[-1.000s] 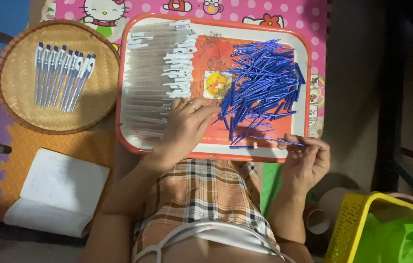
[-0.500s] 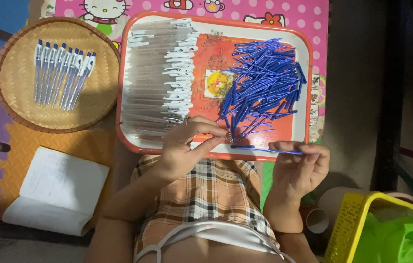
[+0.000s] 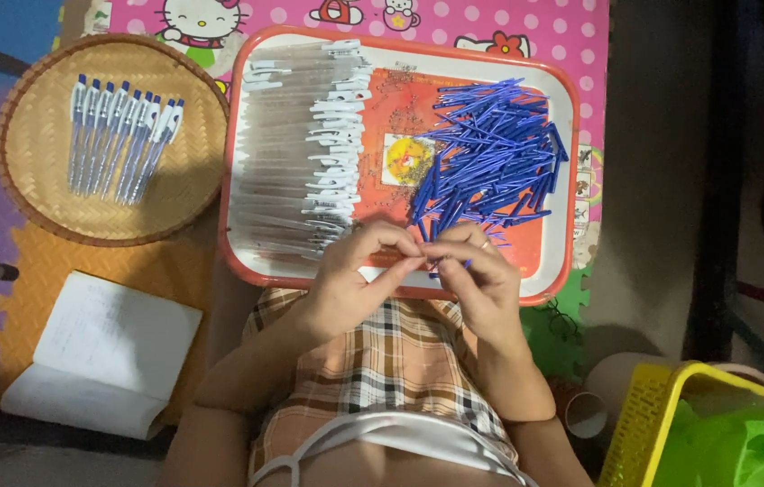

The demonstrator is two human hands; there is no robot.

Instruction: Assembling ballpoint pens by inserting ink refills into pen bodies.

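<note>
1. Head view, the hands: our left hand [image 3: 350, 275] and right hand [image 3: 481, 271] meet over the near rim of the red tray [image 3: 562, 162], fingertips touching. Both are curled almost closed in a pinch. The right has a thin blue pen piece [image 3: 451, 264] showing just below its fingers. What the left pinches is hidden between the fingertips, so we cannot tell what it is.

2. Head view, the parts: the loose heap of blue pieces [image 3: 490, 153] fills the right half of the tray, just beyond our right hand. The stacked row of clear barrels with white clips [image 3: 310, 153] fills the left half, just beyond our left hand.

3. Head view, doing the fitting well: we judge that the 2 small parts should be held in line and close to the tips, with the hands low over the tray, so a dropped part lands inside the rim and not on our lap.

4. Head view, the left side: the round woven basket [image 3: 30, 144] lies well apart from the tray on the floor mat [image 3: 57, 271] and holds a short row of finished pens [image 3: 120, 135]. An open white notebook [image 3: 102, 352] lies nearer us. The mat between the tray and the basket is a narrow gap.

5. Head view, the right side: a yellow plastic basket [image 3: 644, 424] with green material sits near our right elbow, beside a cardboard tube [image 3: 585, 413], so that elbow has little room to swing out.
</note>
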